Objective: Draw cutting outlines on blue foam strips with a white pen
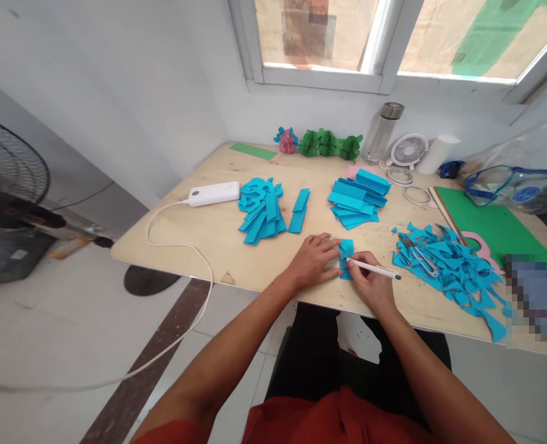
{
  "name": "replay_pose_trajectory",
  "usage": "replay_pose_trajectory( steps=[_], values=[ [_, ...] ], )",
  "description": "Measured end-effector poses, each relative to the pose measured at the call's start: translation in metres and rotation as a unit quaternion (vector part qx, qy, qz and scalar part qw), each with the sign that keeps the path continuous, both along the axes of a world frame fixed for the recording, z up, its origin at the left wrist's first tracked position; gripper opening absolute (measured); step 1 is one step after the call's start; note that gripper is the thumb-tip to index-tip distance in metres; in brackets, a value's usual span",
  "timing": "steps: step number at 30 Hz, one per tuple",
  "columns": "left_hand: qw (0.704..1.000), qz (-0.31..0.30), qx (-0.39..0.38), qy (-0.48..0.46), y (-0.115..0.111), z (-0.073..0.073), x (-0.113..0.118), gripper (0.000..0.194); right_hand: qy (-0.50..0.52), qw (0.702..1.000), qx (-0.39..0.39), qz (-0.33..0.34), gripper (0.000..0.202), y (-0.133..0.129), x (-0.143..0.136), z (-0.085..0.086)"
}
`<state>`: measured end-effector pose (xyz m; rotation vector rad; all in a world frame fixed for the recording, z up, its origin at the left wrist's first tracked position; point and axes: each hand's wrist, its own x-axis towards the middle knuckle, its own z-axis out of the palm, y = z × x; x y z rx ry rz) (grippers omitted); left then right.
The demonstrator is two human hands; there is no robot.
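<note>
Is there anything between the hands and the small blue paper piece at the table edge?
No, nothing visible is in between. The left hand lies flat on the blue paper piece, and the right hand touches it while holding a white pen. The scissors lie apart, on the blue scraps to the right.

Both bare forearms reach forward from the near edge of the view and converge toward the middle. The left hand [314, 259] lies palm down, fingers stretched out flat and pointing right, knuckles up — the wrist is nearly straight. The right hand [369, 279] sits just right of it, close but slightly nearer, fingers curled in a writing grip — thumb and forefinger pinched together, the wrist bent a little inward. Both elbows stay low, near the body.
</note>
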<state>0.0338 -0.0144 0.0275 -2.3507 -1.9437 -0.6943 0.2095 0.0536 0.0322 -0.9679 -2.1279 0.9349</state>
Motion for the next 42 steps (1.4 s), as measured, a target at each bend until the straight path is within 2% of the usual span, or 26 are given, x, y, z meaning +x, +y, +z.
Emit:
replay_pose_trajectory(
  steps=[6, 15, 31, 42],
  values=[
    [0.999, -0.007, 0.040, -0.002, -0.004, 0.000, 0.001, 0.028, -0.003, 1.000, 0.008, 0.001, 0.022, 0.001, 0.000, 0.000],
    [0.999, -0.041, 0.009, 0.016, -0.011, 0.002, 0.001, 0.026, -0.009, 1.000, 0.005, 0.004, 0.022, 0.001, 0.000, 0.001],
    [0.997, -0.040, 0.021, 0.061, -0.013, 0.006, 0.006, 0.026, -0.002, 1.000, -0.010, 0.008, 0.020, 0.002, -0.001, 0.000],
    [0.995, -0.037, 0.048, 0.077, -0.013, -0.001, 0.008, 0.027, 0.007, 1.000, -0.014, 0.005, 0.020, 0.004, -0.001, -0.004]
  ],
)
